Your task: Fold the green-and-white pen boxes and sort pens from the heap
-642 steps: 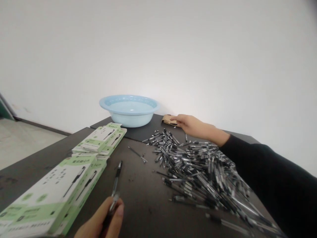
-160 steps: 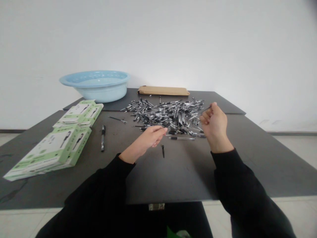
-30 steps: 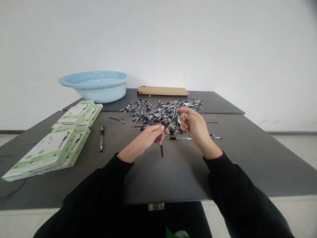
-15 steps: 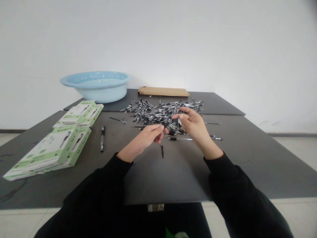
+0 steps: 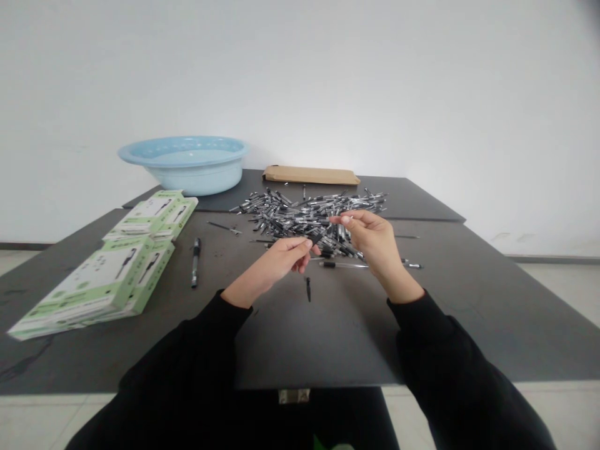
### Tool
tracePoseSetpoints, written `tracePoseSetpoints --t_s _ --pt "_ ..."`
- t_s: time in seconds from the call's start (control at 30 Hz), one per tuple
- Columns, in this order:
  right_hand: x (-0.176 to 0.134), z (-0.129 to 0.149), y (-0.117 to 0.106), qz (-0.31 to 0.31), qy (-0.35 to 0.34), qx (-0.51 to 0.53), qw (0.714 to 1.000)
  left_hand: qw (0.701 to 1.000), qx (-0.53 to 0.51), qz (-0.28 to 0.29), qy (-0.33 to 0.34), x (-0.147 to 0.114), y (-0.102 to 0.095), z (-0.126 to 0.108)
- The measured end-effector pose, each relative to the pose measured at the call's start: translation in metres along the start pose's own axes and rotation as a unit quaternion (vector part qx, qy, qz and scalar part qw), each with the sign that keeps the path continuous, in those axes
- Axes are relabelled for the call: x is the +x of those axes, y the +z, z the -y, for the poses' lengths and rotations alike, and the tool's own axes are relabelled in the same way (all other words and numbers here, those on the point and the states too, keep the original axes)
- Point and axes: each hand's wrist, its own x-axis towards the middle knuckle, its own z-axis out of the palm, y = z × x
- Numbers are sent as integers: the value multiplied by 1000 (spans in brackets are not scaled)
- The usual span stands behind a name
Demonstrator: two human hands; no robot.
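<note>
Black piece (image 5: 317,239) pinched in left fingers (image 5: 301,249); right fingers (image 5: 355,226) bunched narrow, anything held too small to tell.

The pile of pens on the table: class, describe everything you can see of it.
The pile of pens is a low, wide, untidy heap of slim pens or pen parts, mostly clear, plastic-looking barrels with black sections. They overlap and point many ways, lying on the dark table nearer than the brown cardboard packet. The left hand and right hand partly hide it; whether they touch it is unclear.
</note>
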Motion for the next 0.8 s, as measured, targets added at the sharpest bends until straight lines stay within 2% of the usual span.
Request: tracePoseSetpoints --t_s 0.13,0.37,0.8 --pt "-1 -3 2 11 3 23 1000 1000 3 17 2 0 2 0" --pt "-2 -7 5 41 96 77 992 1000 -5 22 -1 0 3 0" --pt "-2 -10 2 84 111 92 986 1000 6 19 -4 -1 4 -2"
